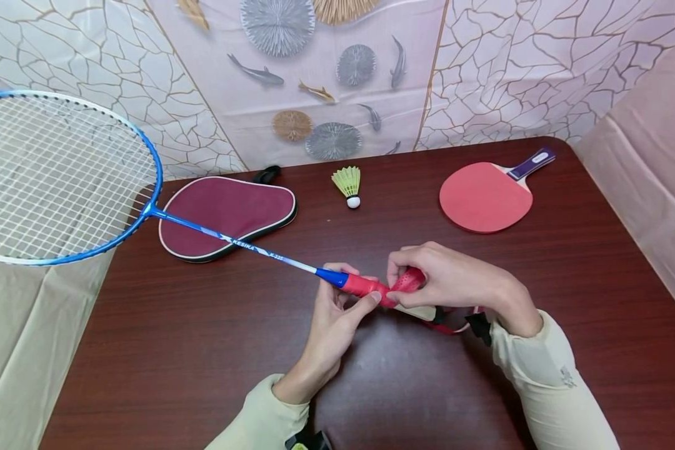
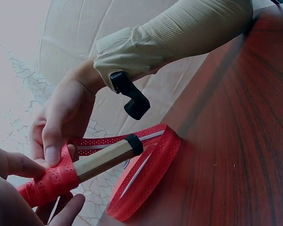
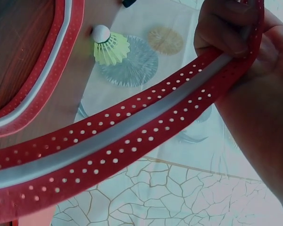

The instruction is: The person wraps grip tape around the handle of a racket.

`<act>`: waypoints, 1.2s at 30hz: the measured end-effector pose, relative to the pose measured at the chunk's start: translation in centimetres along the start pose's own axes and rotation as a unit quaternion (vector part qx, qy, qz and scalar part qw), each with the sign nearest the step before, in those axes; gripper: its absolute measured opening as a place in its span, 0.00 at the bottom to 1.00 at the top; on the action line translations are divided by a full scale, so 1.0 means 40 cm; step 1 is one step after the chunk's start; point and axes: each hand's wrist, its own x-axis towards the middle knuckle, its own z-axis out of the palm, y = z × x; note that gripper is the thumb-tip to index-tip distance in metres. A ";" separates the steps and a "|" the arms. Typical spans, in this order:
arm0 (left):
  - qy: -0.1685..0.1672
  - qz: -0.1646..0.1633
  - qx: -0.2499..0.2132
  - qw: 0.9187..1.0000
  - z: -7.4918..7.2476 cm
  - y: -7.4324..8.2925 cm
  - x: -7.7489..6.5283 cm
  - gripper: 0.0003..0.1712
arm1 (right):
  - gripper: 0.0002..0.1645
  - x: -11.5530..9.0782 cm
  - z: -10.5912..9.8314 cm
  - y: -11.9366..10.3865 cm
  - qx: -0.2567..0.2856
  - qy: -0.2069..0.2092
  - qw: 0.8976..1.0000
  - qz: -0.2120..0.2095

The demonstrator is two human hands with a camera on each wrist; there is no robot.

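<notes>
A blue and white badminton racket [image 1: 236, 242] slants across the head view, its head at the left. My left hand [image 1: 333, 322] grips its handle, thumb pressing on red perforated grip tape [image 2: 59, 176] wound round the upper part. My right hand [image 1: 461, 275] pinches the tape's free length [image 1: 407, 281] just past the last turn. Lower down, the wooden handle [image 2: 104, 160] is bare, with a black end. The loose tape loops below it in the left wrist view. Along its middle runs a pale strip [image 3: 132, 122], seen in the right wrist view.
Behind the racket lies a maroon paddle case [image 1: 230, 203]. A yellow shuttlecock [image 1: 349, 184] sits at the back middle, and a red table tennis paddle [image 1: 486, 197] at the back right. All rest on a dark wooden table [image 1: 202, 350], with patterned cloth [image 1: 337, 81] hanging behind.
</notes>
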 end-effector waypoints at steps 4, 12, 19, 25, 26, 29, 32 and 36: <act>-0.007 -0.004 -0.007 1.000 -0.001 0.004 -0.002 0.26 | 0.12 -0.002 -0.003 0.004 0.004 -0.001 1.000 -0.004; -0.027 -0.022 -0.029 0.999 -0.002 0.016 -0.007 0.27 | 0.13 -0.005 -0.008 0.013 0.015 -0.001 1.000 -0.013; -0.029 -0.029 -0.049 0.998 0.000 0.019 -0.008 0.26 | 0.13 -0.004 -0.011 0.014 0.023 -0.005 1.000 -0.010; -0.017 -0.028 -0.065 0.997 0.004 0.014 -0.006 0.27 | 0.12 -0.003 -0.007 0.014 0.018 -0.003 1.000 -0.015; -0.014 -0.027 -0.067 0.997 0.005 0.013 -0.005 0.27 | 0.11 -0.003 -0.006 0.014 0.016 -0.002 1.000 -0.015; -0.011 -0.027 -0.068 0.997 0.005 0.012 -0.006 0.27 | 0.12 -0.001 -0.003 0.013 0.011 -0.001 1.000 -0.013; -0.010 -0.026 -0.071 0.997 0.005 0.012 -0.008 0.28 | 0.12 0.002 0.000 0.013 0.001 0.002 1.000 -0.010; -0.011 -0.017 -0.065 0.998 0.002 0.010 -0.008 0.29 | 0.11 0.006 0.004 0.016 -0.004 0.007 1.000 -0.004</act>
